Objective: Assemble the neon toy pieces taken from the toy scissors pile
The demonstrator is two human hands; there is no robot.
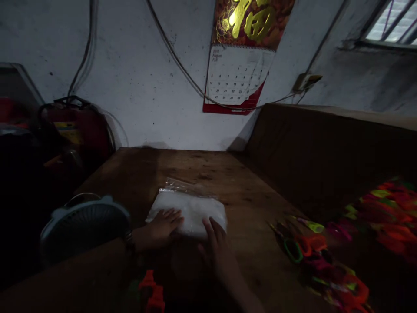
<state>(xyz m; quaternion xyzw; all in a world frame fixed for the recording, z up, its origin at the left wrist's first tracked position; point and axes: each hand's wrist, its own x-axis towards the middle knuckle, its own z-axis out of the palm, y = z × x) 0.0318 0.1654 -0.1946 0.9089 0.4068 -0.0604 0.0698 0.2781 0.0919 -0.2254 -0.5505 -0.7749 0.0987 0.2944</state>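
A white packet in clear plastic (195,211) lies flat on the wooden table, its transparent flap stretching away from me. My left hand (165,226) rests on the packet's near left part, fingers stretched out. At the near right edge, my right hand (216,243) has its fingers apart, with the fingertips over or on the packet; the picture is too dim to tell how firmly they touch. Orange plastic pieces (153,293) show below my left forearm. To the right lie several scissors with coloured handles (306,248).
A grey-green plastic basket (86,226) stands left of the table (208,167). On the right, a brown cardboard panel (312,148) rises beside a heap of bright coloured pieces (391,213). A calendar (239,78) and cables hang on the wall. A dark red bag-like object (78,130) is far left.
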